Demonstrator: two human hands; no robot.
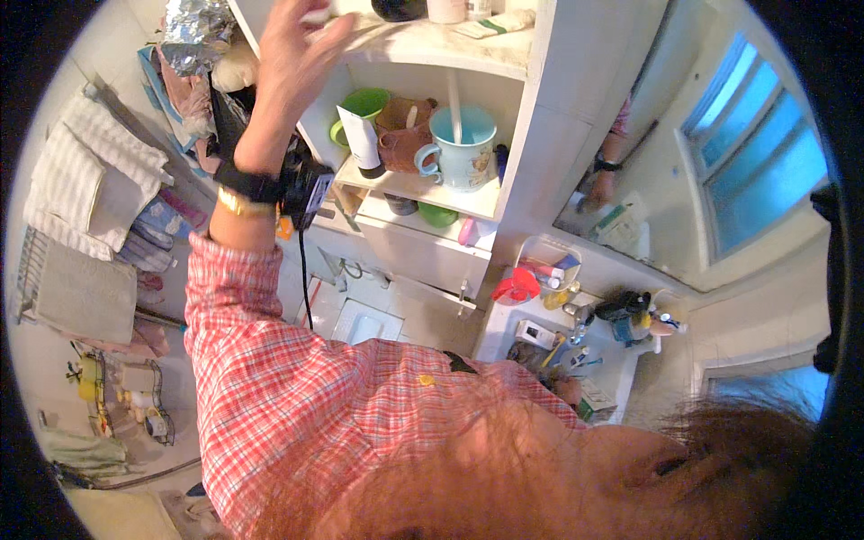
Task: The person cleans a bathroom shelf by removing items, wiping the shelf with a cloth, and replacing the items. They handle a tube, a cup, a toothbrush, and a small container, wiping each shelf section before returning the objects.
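My left hand [301, 49] is raised at the upper edge of the view, beside the top shelf [432, 40] of a white cabinet. Its visible fingers are apart and nothing shows in them; part of the hand is cut off. A black strap with a device [304, 191] sits on that wrist. Down at the washbasin, my right hand [567, 389] shows only in part, close to a white and green box [596, 400]. Its fingers are too hidden to read. On the top shelf lie a white and green tube [495, 24] and a dark round container [399, 7].
The shelf below holds a green cup [364, 102], a brown mug [405, 130], a light blue mug [463, 153] and a white tube [360, 141]. A red container [516, 286] stands by the basin. A mirror [666, 180] covers the right wall; towels [94, 184] hang left.
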